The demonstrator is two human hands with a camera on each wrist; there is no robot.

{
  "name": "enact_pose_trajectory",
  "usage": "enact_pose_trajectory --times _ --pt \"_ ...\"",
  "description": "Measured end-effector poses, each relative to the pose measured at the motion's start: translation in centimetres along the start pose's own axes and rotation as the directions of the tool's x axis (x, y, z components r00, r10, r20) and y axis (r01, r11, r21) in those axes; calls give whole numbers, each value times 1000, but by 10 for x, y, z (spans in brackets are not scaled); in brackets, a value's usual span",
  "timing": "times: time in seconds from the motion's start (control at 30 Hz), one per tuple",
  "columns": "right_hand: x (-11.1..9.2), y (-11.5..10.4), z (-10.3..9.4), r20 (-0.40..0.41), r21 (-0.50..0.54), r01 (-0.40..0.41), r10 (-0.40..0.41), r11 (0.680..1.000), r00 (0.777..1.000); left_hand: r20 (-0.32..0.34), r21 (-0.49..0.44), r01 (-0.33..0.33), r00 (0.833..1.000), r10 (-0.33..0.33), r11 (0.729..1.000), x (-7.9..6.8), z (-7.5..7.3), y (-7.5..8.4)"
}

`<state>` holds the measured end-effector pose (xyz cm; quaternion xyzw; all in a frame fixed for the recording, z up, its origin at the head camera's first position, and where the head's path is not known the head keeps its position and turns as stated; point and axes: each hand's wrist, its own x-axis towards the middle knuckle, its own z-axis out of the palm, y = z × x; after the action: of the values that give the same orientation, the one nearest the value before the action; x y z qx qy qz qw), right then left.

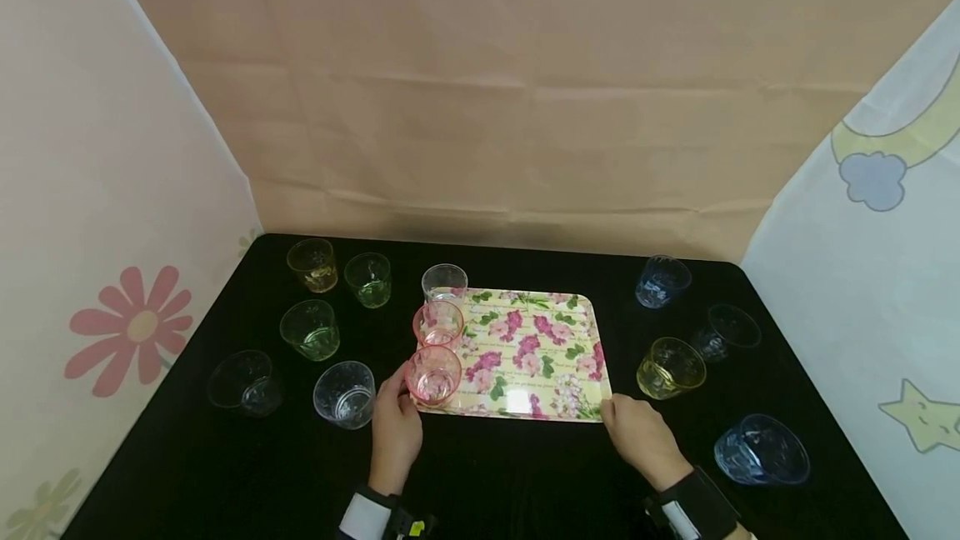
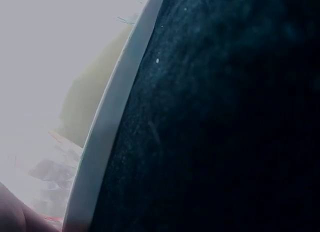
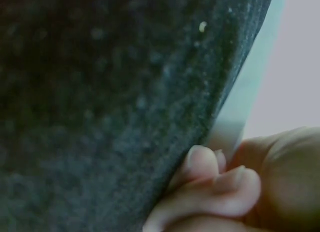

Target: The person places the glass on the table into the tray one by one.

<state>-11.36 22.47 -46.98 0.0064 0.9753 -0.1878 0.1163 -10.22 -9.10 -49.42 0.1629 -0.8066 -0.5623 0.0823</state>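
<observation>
A rectangular tray with a pink floral print sits in the middle of the black table. My left hand holds its left side near the front corner, beside the front pink glass. My right hand grips the front right corner; in the right wrist view its fingers curl at the tray rim. A second pink glass and a clear glass stand behind the first along the tray's left edge. The left wrist view shows the pale tray rim and little of the hand.
Left of the tray stand a clear glass, a dark-looking glass, two green glasses and an amber glass. To the right are a yellow glass and several bluish glasses. Cloth walls enclose the table.
</observation>
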Motion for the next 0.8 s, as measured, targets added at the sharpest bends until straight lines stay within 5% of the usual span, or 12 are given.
enact_pose_trajectory --times 0.8 --pt "-5 -6 -4 -19 4 -31 31 1000 999 18 116 -52 999 50 992 -4 -3 6"
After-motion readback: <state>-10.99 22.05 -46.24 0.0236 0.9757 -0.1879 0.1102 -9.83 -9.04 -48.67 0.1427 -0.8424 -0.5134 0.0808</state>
